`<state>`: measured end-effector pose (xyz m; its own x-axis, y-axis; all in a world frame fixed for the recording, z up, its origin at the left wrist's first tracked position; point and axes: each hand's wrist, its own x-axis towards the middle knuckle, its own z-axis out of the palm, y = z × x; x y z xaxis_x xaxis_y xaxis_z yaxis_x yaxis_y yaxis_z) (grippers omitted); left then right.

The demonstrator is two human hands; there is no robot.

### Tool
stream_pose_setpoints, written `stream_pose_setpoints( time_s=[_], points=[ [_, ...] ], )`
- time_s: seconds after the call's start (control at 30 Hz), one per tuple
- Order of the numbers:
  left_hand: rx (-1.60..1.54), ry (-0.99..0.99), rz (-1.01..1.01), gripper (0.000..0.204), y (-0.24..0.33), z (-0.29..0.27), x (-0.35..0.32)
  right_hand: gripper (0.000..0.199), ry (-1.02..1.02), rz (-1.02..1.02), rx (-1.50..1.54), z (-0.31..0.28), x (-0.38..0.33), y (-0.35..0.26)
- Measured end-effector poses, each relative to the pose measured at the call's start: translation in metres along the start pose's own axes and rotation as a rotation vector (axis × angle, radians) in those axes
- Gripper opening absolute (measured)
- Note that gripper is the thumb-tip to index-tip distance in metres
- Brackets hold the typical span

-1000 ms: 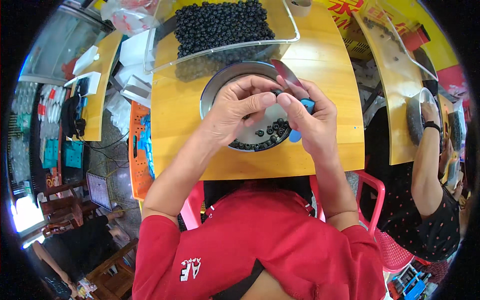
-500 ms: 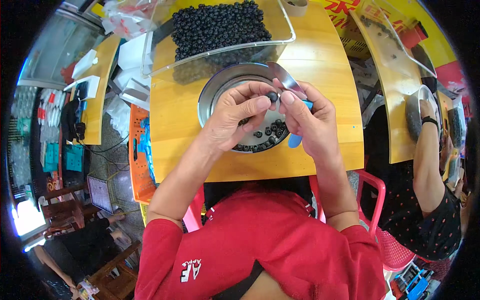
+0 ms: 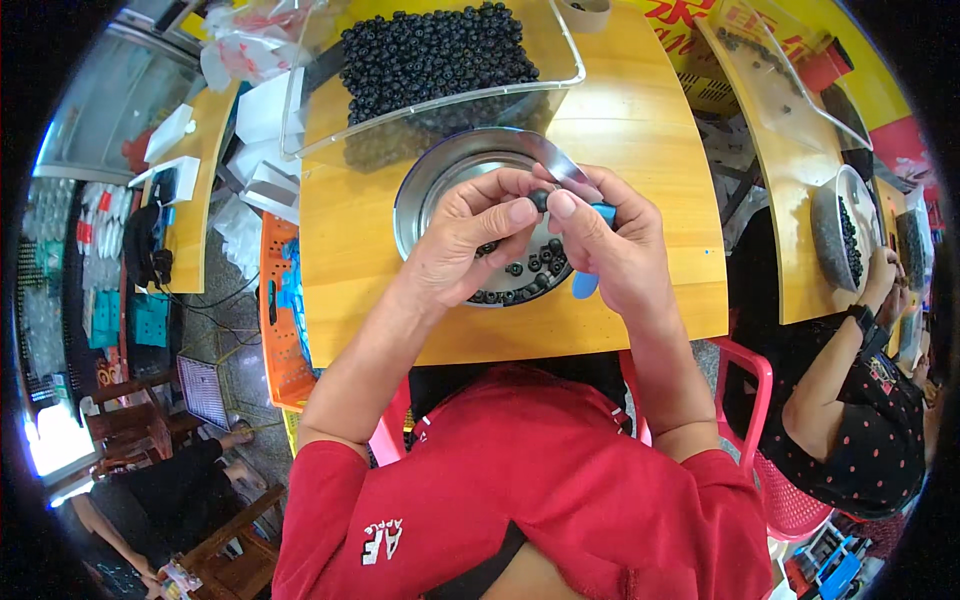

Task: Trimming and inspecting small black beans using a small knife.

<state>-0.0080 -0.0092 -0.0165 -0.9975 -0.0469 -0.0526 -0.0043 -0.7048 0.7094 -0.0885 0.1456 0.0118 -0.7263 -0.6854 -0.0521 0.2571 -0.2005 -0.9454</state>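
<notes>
My left hand (image 3: 470,230) pinches a dark round bead (image 3: 540,199) between thumb and forefinger. Another dark bead shows under its curled fingers. In my right hand (image 3: 620,240) is a knife (image 3: 562,165) with a wide metal blade pointing up and away to the left. Its blue handle passes through the closed fingers and shows below the palm. The right thumb tip meets the bead, so both hands are nearly touching. Beneath them stands a round metal bowl (image 3: 408,205) with several dark beads, some with a visible hole, along its near right side.
A clear plastic bin (image 3: 440,106) heaped with dark beads stands at the far side of the wooden table (image 3: 660,130). An orange crate (image 3: 285,340) is on the left. At right, a co-worker's hand (image 3: 882,272) is beside another bowl (image 3: 830,235) on a second table.
My hands have shifted slightly left, and the knife blade is tilted a little differently over the bowl. The co-worker's arm at right has drawn back from inside their bowl.
</notes>
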Motion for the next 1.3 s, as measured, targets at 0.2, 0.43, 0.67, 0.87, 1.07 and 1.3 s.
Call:
stream_pose_setpoints(
  time_s=[0.2, 0.43, 0.67, 0.87, 1.07, 1.3],
  points=[
    [0.022, 0.062, -0.009, 0.022, 0.000, 0.004, -0.001, 0.028, -0.015, -0.006, 0.043, -0.001, 0.000, 0.003],
    [-0.033, 0.086, 0.038, 0.024, 0.001, 0.007, -0.001, 0.031, -0.053, -0.160, -0.092, 0.004, -0.004, 0.007],
    [0.002, 0.057, 0.015, 0.021, 0.008, 0.002, 0.000, 0.030, -0.034, -0.069, 0.015, 0.001, -0.001, 0.008],
    [-0.032, 0.018, -0.155, 0.020, 0.034, -0.010, 0.003, 0.031, -0.008, -0.072, -0.013, -0.011, 0.000, 0.003],
    [1.577, -0.267, -0.145, 0.020, 0.019, -0.019, -0.001, 0.030, 0.008, -0.063, -0.016, -0.018, 0.000, 0.003],
    [1.799, -0.339, -0.267, 0.020, 0.017, -0.008, 0.003, 0.030, -0.003, -0.055, -0.038, -0.019, 0.000, 0.005]
  ],
)
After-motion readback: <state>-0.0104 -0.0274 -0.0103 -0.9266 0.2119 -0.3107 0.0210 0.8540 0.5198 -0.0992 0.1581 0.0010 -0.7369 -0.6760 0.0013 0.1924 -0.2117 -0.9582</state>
